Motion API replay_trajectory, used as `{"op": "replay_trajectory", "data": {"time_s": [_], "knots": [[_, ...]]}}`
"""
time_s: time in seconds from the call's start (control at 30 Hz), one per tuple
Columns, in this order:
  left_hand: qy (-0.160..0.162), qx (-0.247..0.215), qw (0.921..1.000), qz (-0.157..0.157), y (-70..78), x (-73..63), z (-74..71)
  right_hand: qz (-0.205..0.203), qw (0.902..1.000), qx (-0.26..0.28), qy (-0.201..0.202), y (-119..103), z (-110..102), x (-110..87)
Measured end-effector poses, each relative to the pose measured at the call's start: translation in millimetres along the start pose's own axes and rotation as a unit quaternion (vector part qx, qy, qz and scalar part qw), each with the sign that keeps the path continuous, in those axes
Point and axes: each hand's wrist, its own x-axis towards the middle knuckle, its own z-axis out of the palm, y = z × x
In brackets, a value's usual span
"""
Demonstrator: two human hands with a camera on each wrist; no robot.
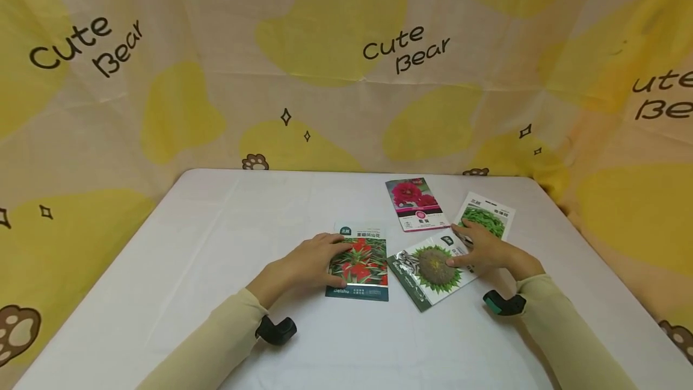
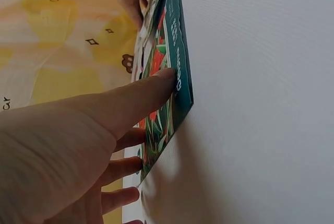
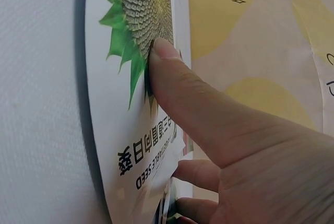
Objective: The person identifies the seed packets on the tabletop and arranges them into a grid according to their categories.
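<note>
A seed packet with red flowers [image 1: 364, 266] lies on the white table, under the thumb and fingers of my left hand [image 1: 314, 260]. In the left wrist view, its thumb [image 2: 151, 91] rests on the printed face near the dark band, with the other fingers spread by the edge. My right hand [image 1: 484, 248] touches a sunflower seed packet [image 1: 428, 266]. In the right wrist view the thumb [image 3: 175, 72] lies on the sunflower picture; the fingertips are partly hidden behind the packet. Beyond that hand lies a packet with green leaves [image 1: 484, 218], partly covered.
A packet with a magenta flower [image 1: 414, 197] lies farther back, just beyond the sunflower packet. Under everything spreads a white-covered table [image 1: 227, 215]. A yellow patterned cloth [image 1: 330, 35] hangs behind the table's far edge. Both wrists wear small black devices.
</note>
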Motion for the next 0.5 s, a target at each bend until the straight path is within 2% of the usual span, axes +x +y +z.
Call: {"op": "replay_trajectory", "data": {"time_s": [0.5], "knots": [[0.01,-0.009,0.9999,-0.007,-17.3,-21.1,-0.5,0.003,0.9999,-0.015,-0.002,2,0,1.8]]}}
